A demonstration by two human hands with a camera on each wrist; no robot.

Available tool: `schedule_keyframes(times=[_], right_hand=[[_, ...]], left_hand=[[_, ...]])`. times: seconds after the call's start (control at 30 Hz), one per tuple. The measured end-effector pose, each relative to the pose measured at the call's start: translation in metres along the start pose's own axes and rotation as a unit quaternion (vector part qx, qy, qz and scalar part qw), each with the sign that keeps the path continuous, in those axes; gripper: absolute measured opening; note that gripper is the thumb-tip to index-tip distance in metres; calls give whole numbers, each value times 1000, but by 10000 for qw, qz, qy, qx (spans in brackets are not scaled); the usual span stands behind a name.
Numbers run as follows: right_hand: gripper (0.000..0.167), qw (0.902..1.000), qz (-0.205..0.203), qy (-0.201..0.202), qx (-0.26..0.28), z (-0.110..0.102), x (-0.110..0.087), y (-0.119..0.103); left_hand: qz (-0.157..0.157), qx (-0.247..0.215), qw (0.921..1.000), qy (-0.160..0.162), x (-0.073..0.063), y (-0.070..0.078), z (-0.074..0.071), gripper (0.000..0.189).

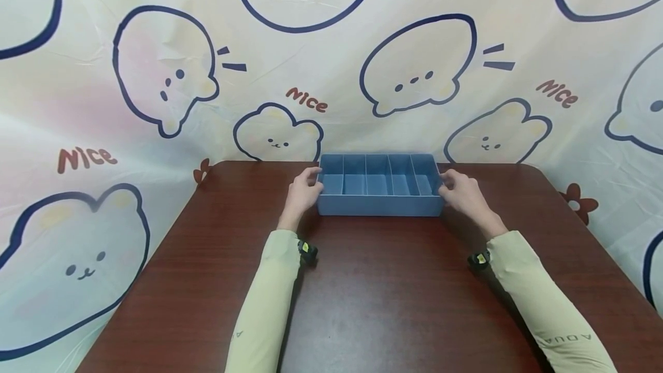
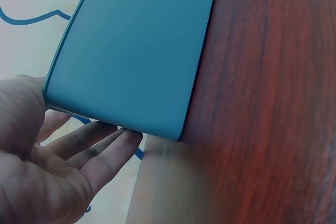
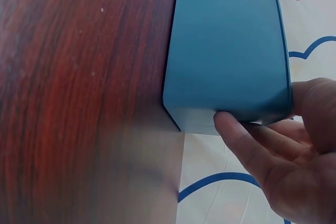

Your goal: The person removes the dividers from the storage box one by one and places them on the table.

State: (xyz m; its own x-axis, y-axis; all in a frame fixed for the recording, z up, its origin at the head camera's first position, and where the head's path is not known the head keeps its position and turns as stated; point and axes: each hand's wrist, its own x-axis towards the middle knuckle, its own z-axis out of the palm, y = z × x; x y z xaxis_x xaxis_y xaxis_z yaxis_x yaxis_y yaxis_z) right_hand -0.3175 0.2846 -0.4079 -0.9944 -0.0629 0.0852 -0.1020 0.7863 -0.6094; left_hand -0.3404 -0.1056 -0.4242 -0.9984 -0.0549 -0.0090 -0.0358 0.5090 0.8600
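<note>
A blue divided storage box (image 1: 380, 205) stands at the far side of the table, its long front wall facing me. Thin upright dividers split its inside into several compartments with nothing in them. My left hand (image 1: 304, 190) grips the left end, thumb at the top rim and fingers against the outer end wall. In the left wrist view those fingers (image 2: 113, 161) press on the short side under the rim. The opposite end is held by my right hand (image 1: 463, 193). Its thumb is at the rim, and its fingers (image 3: 244, 148) lie against the end wall in the right wrist view.
The dark reddish-brown wooden table (image 1: 383, 298) has rounded far corners. Right behind its back edge hangs a pale cloth (image 1: 342, 62) printed with bear outlines, which also runs along both sides. Each sleeve carries a small dark wrist camera (image 1: 308, 251).
</note>
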Motion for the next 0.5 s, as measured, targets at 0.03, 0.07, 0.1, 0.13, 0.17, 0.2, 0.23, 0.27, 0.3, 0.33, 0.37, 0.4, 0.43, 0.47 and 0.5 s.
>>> schedule_keyframes(times=[0.03,0.07,0.1,0.13,0.17,0.2,0.23,0.27,0.3,0.33,0.37,0.4,0.43,0.47,0.5], right_hand=[[44,10000,1,-12,20,0,0,0],[43,10000,7,-14,27,1,0,0],[43,10000,10,-20,32,1,-1,0],[43,10000,12,-24,39,1,-1,-1],[44,10000,4,-31,51,2,-1,-1],[44,10000,0,-37,58,2,-2,-2],[44,10000,-18,-42,57,2,-2,-2],[44,10000,-26,-36,55,2,-2,-2],[44,10000,-42,-40,63,3,-2,-3],[44,10000,-60,-34,57,3,-2,-3],[45,10000,-75,-29,52,3,-1,-3],[45,9999,-86,-25,44,3,-1,-4],[45,9999,-97,-17,43,3,-1,-4],[45,9999,-106,-12,38,3,0,-4],[45,9999,-113,-12,32,3,0,-4]], left_hand=[[-8,9,10000,-5,0,0,0,45],[-13,19,10000,-11,1,0,0,45],[-24,22,10000,-14,1,-1,0,45],[-37,12,10000,-21,1,-1,-1,45],[-46,4,10000,-26,1,-1,-1,45],[-54,-10,10000,-25,1,-1,-1,45],[-63,-16,10000,-20,0,-1,-2,45],[-70,-19,10000,-14,0,-1,-2,45],[-76,-27,10000,-10,0,-2,-3,45],[-72,-37,10000,-11,0,-2,-3,45],[-65,-34,10000,-7,1,-2,-4,45],[-61,-32,10000,-11,1,-2,-4,45],[-56,-21,10000,-13,1,-3,-4,45],[-50,-20,10000,-15,1,-3,-5,46],[-44,-21,10000,-21,1,-3,-5,46]])
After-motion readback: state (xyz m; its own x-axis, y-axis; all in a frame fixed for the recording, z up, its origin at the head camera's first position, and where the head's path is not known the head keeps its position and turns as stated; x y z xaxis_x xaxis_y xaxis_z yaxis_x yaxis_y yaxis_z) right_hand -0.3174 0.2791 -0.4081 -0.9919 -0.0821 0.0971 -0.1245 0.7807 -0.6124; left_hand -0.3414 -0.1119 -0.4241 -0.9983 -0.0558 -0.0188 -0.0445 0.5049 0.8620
